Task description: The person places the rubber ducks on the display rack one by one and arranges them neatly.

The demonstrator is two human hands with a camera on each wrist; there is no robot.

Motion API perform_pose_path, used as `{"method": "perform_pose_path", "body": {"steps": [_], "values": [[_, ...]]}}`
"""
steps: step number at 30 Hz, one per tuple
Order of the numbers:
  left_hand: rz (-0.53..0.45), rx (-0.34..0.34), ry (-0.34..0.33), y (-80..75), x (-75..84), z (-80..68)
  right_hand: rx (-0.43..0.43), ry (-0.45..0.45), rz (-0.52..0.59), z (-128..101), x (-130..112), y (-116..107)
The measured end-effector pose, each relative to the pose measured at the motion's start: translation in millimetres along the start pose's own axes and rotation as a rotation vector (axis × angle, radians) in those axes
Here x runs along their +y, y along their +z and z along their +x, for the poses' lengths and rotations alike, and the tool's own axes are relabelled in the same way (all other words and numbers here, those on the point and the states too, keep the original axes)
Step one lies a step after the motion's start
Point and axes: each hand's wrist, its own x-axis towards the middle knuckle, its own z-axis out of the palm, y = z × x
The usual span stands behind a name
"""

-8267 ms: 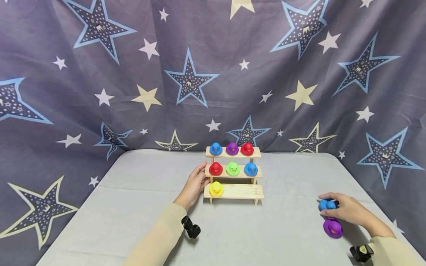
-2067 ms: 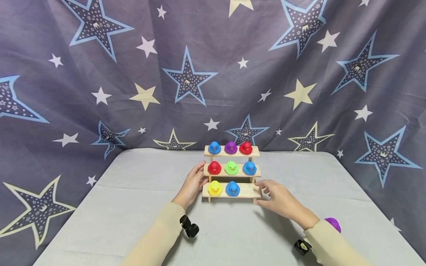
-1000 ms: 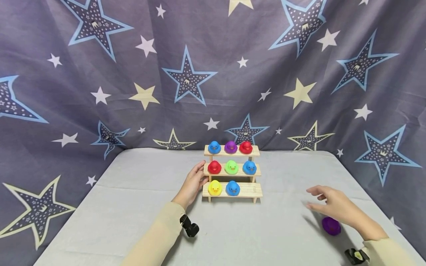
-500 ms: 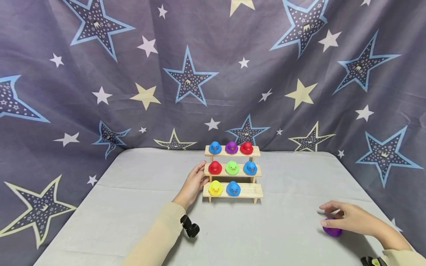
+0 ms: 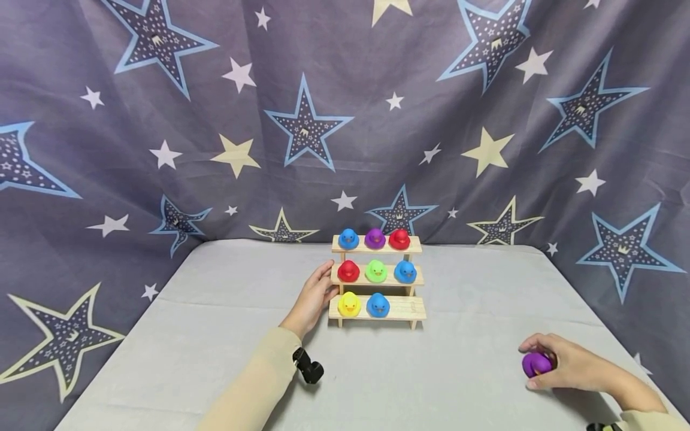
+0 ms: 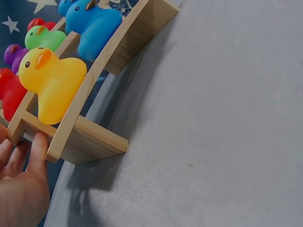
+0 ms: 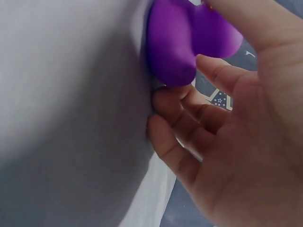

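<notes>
A small three-tier wooden display shelf [image 5: 409,308] stands mid-table, with rubber ducks on its tiers. My left hand [image 5: 311,299] holds the shelf's left side; in the left wrist view its fingers [image 6: 38,153] reach in at the end below the yellow duck [image 6: 54,82]. A blue duck [image 5: 378,305] sits beside the yellow one on the front tier, whose right end is bare wood. Far to the right, my right hand [image 5: 579,366] grips a purple rubber duck [image 5: 535,364], thumb on the near side and fingers on the far side. The right wrist view shows this purple duck [image 7: 173,47] close against the tabletop.
The middle tier carries red [image 5: 348,272], green [image 5: 376,272] and blue ducks [image 5: 405,272]. On the top tier sit blue [image 5: 348,239], purple [image 5: 375,238] and red ones [image 5: 399,239]. A star-patterned curtain [image 5: 345,108] hangs behind the grey-covered table [image 5: 442,371].
Earlier, the right hand set a blue duck on the front tier beside the yellow one, then moved back right and took hold of the purple duck. The left hand stayed at the shelf.
</notes>
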Motion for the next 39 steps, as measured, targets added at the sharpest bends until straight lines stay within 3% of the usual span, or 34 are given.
{"method": "perform_pose_path", "body": {"steps": [10,25,39], "values": [[-0.006,0.012,-0.003,-0.5,-1.8,0.5,0.026,-0.05,0.018,-0.6,2.8,4.1],[0.001,0.005,-0.006,-0.4,-1.3,0.4,0.033,-0.009,-0.036,0.6,1.7,4.0],[-0.005,0.006,-0.006,1.0,1.1,-0.1,0.043,-0.076,-0.059,22.1,-12.2,3.8]]}}
